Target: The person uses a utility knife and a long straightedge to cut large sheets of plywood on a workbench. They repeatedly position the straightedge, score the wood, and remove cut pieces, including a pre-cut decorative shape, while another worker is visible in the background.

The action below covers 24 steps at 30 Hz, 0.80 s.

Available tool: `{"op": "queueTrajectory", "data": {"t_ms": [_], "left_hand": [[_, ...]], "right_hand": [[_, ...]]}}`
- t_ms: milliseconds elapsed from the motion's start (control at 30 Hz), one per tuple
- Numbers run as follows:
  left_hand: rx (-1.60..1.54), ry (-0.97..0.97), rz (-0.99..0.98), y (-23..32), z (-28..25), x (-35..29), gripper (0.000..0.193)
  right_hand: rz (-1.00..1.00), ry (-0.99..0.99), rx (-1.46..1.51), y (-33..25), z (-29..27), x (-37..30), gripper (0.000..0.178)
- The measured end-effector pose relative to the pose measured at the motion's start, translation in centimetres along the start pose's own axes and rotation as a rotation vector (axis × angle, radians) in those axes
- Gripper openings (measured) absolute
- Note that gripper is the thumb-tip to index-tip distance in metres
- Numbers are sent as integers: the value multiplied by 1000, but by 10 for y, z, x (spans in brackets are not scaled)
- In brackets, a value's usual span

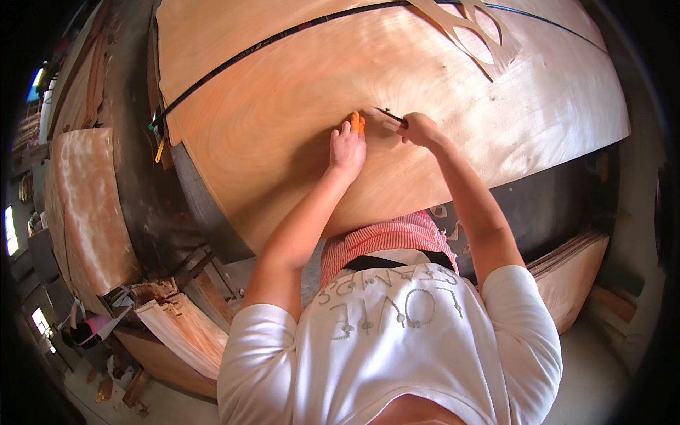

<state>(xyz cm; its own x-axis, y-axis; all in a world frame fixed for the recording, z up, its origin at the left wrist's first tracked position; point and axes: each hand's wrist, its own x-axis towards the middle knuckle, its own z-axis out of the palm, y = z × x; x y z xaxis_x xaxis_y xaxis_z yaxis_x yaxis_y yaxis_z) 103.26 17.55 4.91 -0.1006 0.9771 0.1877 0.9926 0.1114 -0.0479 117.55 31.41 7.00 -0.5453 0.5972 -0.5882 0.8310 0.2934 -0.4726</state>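
Observation:
A broad, pale wood veneer sheet [269,142] spreads over the worktop before me. My left hand [346,152] rests on it with the fingers stretched forward, holding nothing; orange covers [358,123] wrap two of its fingertips. Just to the right, my right hand [422,130] is closed around a slim dark knife [390,115]. The knife points left, and its tip is at or just above the sheet, close to the left fingertips. Whether the tip touches the wood I cannot tell.
A long black strip [262,44] crosses the sheet's far part. A veneer offcut with oval holes [473,35] lies at the far right. A yellow-handled tool [160,149] is by the left edge. Stacked sheets [570,276] stand low right; torn veneer strips [188,333] lie low left.

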Motion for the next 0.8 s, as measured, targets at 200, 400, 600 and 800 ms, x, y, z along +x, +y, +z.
{"op": "queueTrajectory", "data": {"t_ms": [200,400,600,800], "left_hand": [[-308,166,8,-9,15,-27,17],[-483,-144,149,31,3,-62,54],[-446,-212,124,35,6,-64,64],[-567,0,-12,-1,19,-83,52]], "right_hand": [[143,-93,773,26,77,-43,24],[112,-6,784,25,102,-43,25],[-36,-54,220,28,56,-36,20],[-180,-59,581,9,60,-42,29]]}}
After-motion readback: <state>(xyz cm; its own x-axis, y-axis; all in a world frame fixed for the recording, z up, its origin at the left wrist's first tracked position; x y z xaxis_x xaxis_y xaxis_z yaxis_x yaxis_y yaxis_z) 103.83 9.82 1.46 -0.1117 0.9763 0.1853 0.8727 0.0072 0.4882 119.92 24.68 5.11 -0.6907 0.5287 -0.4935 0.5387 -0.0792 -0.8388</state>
